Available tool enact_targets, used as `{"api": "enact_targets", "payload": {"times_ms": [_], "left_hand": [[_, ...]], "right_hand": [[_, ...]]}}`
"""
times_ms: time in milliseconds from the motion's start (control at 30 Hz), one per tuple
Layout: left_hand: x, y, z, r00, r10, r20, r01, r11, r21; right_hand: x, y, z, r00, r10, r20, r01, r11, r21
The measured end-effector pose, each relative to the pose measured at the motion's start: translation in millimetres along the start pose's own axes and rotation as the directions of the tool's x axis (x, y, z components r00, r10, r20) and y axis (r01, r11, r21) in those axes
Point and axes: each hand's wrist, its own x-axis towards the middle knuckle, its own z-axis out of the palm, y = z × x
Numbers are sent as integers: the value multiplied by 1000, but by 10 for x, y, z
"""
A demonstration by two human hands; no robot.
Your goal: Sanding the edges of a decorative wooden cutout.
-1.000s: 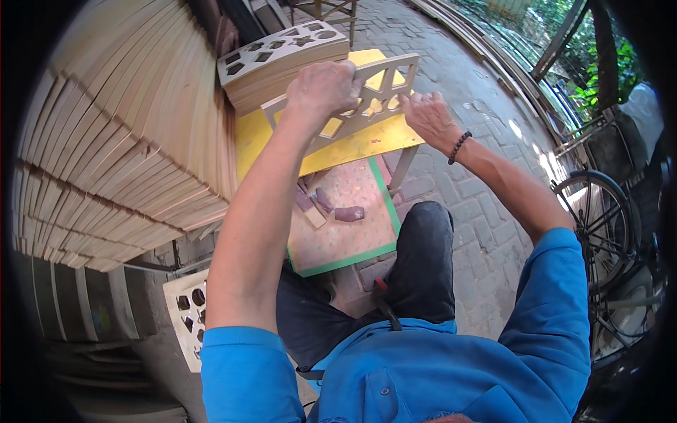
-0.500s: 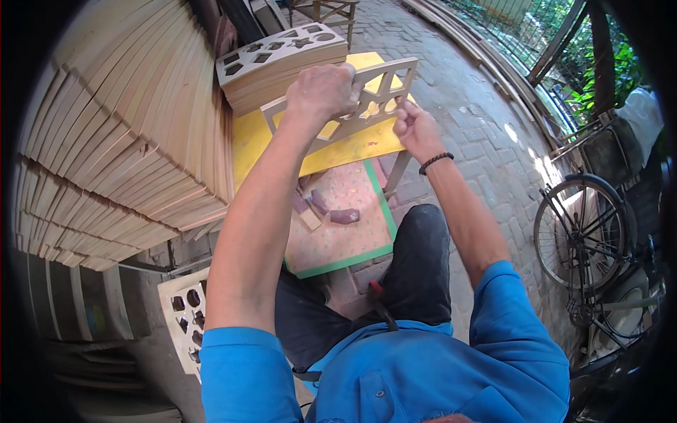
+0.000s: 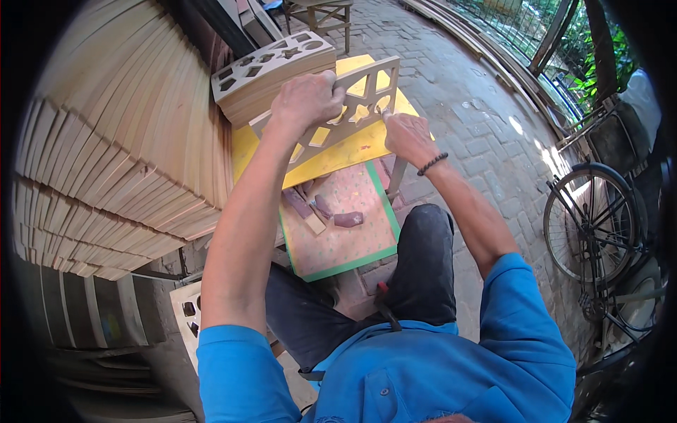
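Note:
A thin wooden board (image 3: pixel 341 132) with cut-out shapes stands tilted on its edge on a yellow tabletop (image 3: pixel 367 146). My left hand (image 3: pixel 308 102) grips its upper edge, fingers closed over the far side. My right hand (image 3: pixel 410 136) is closed, its fingertips at the round cut-out near the board's right end. Whatever the right fingers pinch, if anything, is too small to make out. Behind my left hand, a stack of similar cut-out boards (image 3: pixel 275 79) rests on the tabletop.
Tall stacks of thin wooden pieces (image 3: pixel 120 148) rise at left. Below the table lies a green-edged mat (image 3: pixel 338 254) with purple-brown pieces (image 3: pixel 348 219) and a small wood block (image 3: pixel 314 224). Another cut-out board (image 3: pixel 185 323) is at lower left. A bicycle (image 3: pixel 592 225) stands right; a wooden stool (image 3: pixel 317 15) is behind.
My right hand has shifted slightly left and down, its fingertips now at the round cut-out. My left hand still grips the board's top edge. The whole view has shifted a little.

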Motion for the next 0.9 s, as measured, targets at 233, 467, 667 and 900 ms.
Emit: {"api": "enact_targets", "payload": {"times_ms": [233,467,667,900], "left_hand": [[81,-259,-24,993,107,54,-97,983,-155],[-172,-311,-152,993,74,92,-77,997,20],[-339,-325,-105,999,39,13,-40,996,74],[-391,-216,-95,999,44,-7,-44,999,20]], "right_hand": [[13,-602,-47,892,-332,-308,350,937,4],[95,-548,428,913,-223,-342,272,957,103],[204,-1063,113,942,94,323,-249,-449,858],[176,-1142,97,899,174,401,-106,-802,588]]}}
